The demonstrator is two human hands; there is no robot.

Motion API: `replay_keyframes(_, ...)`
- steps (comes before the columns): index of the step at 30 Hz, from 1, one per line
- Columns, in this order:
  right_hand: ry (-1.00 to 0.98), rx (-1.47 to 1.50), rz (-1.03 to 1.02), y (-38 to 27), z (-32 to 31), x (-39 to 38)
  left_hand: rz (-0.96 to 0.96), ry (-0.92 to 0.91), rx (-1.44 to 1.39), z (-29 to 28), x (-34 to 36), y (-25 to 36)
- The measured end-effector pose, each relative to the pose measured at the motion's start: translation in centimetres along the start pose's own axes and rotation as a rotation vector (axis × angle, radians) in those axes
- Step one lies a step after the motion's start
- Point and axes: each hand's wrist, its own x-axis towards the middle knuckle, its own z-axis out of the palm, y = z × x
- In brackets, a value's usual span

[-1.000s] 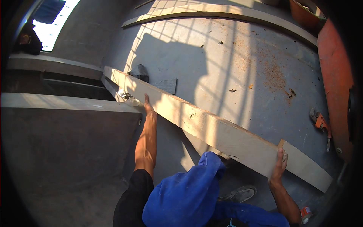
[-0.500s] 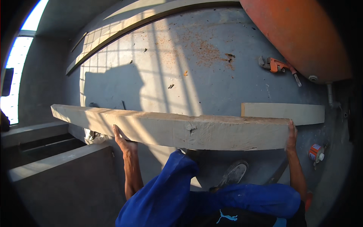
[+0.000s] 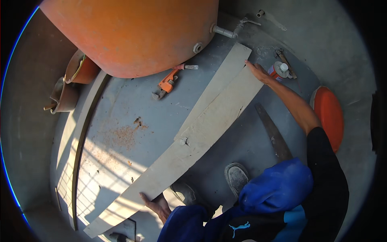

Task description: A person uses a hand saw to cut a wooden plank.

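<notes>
Floor (image 3: 186, 93) open between wrench (image 3: 166, 82), boards (image 3: 201, 129); tank (image 3: 137, 36) blocks beyond.

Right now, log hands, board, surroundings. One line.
left hand: holds long board, lower-left in view | right hand: holds its upper-right end | nearby: shorter board, orange wrench, white-capped can

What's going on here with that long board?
A person holds a long pale board: the left hand on its edge toward the lower-left end, the right hand at the opposite end. Another pale board shows right alongside. An orange wrench lies on the grey floor near a big orange tank.
</notes>
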Motion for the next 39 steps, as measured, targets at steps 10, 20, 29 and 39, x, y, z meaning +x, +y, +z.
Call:
replay_keyframes(10,-0.122,-0.023,-0.067,-2.5,2.1,2.4,-0.072,0.014,-0.075,-0.5,2.1,-1.6)
replay_keyframes(20,-0.035,-0.097,-0.209,-3.4,3.8,2.5,-0.131,0.082,-0.066,-1.3,2.0,-2.5)
replay_keyframes(29,0.024,-0.338,-0.156,-5.1,3.8,-0.3,-0.166,0.021,0.073,-2.7,2.3,-2.1)
replay_keyframes(39,0.412,0.447,0.208,0.9,8.9,-20.3,-0.645,-0.517,0.93,-1.0,3.9,12.4)
